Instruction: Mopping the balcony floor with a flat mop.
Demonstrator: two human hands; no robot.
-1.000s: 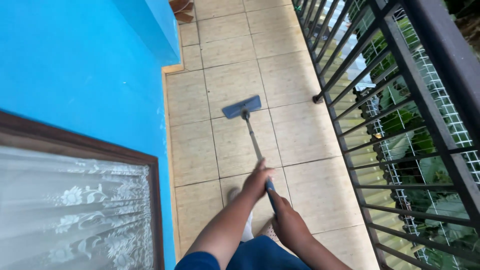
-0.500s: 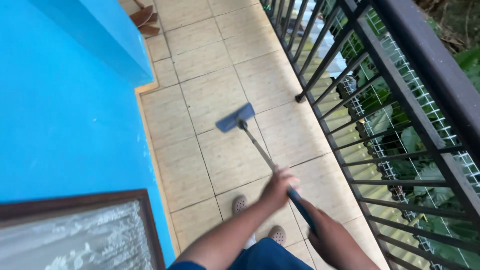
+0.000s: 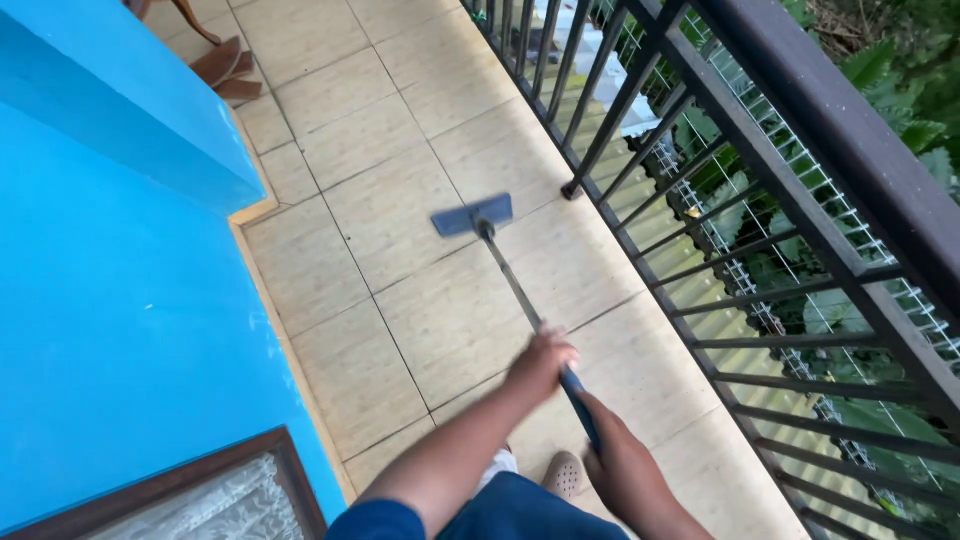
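Observation:
A flat mop with a blue-grey rectangular head (image 3: pixel 473 214) rests on the beige tiled balcony floor (image 3: pixel 380 150). Its thin metal pole (image 3: pixel 512 280) runs back toward me. My left hand (image 3: pixel 540 362) grips the pole higher up, fingers wrapped round it. My right hand (image 3: pixel 618 462) holds the dark blue end grip just behind the left. Below my arms I see one beige shoe (image 3: pixel 566 472) and blue clothing.
A bright blue wall (image 3: pixel 120 300) with a jutting corner runs along the left, and a wood-framed window with lace curtain (image 3: pixel 200 500) sits at bottom left. A dark metal railing (image 3: pixel 720 200) lines the right side. Brown wooden furniture legs (image 3: pixel 220 65) stand far up the balcony.
The mop head has shifted right, toward the railing, and the view has swung right so less of the window shows. Both hands stay on the pole.

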